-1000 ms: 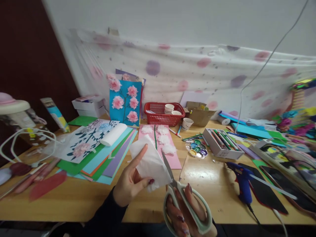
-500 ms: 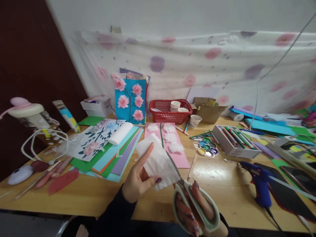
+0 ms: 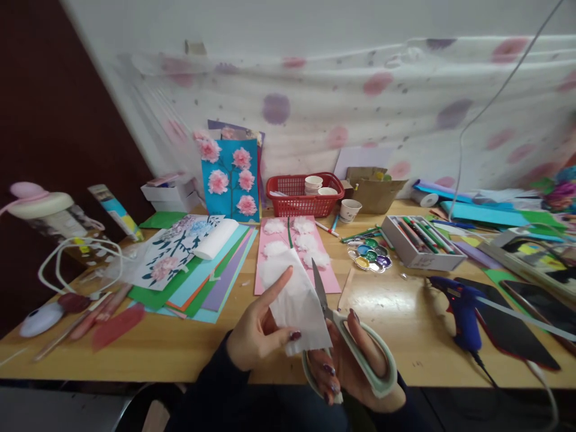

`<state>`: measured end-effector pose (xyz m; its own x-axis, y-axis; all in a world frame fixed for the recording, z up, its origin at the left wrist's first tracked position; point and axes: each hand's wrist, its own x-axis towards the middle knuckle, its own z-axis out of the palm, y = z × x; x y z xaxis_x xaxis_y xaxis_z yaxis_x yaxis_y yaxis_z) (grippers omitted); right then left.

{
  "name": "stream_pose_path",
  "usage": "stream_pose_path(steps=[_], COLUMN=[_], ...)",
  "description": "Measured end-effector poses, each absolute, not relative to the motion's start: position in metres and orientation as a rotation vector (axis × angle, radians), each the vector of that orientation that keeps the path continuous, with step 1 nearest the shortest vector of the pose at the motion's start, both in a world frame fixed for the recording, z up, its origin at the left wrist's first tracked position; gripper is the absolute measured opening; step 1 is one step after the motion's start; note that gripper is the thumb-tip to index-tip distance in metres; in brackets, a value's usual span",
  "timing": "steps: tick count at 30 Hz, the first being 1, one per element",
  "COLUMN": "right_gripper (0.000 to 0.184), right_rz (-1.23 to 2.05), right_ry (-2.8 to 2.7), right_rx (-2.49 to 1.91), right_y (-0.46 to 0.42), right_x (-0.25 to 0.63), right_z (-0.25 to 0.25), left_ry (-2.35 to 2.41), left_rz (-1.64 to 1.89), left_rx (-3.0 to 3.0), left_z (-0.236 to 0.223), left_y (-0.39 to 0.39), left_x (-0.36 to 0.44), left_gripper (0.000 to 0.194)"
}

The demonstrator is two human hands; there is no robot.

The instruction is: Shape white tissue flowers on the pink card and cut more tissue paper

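Note:
My left hand pinches a folded piece of white tissue paper above the front edge of the wooden table, index finger stretched up along the paper. My right hand grips pale green scissors through the handles. Their blades are parted a little and the tip points up beside the paper's right edge. Behind the paper lies a pink card with white tissue flowers and a green stem.
A stack of coloured paper lies to the left. A blue glue gun, a paint palette, a marker box, a red basket with cups and a blue flower card stand around. A lamp is at far left.
The scissors have swung more upright and their blades have parted beside the paper's right edge. Both hands with the paper shifted slightly right and lower in view as the camera moved.

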<state>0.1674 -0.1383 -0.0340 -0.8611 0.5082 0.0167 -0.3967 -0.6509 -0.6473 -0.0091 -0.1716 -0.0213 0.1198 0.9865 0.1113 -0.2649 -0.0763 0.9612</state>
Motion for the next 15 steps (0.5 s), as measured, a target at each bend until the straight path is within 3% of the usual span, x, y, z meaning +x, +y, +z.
stream_pose_path(steps=[9,15], right_gripper=[0.065,0.074], right_rz=[2.561,2.813], right_ry=[-0.876,-0.933], right_rx=[-0.218,0.074], right_y=[-0.134,-0.112], right_x=[0.165,0.171], right_z=[-0.050,-0.091], left_ry=[0.868,0.866], left_rz=[1.315,1.334], left_rx=[1.097,1.120], left_z=[-0.019,-0.022], left_y=[-0.169,-0.167], left_x=[-0.004,-0.005], left_gripper=[0.099,0.097])
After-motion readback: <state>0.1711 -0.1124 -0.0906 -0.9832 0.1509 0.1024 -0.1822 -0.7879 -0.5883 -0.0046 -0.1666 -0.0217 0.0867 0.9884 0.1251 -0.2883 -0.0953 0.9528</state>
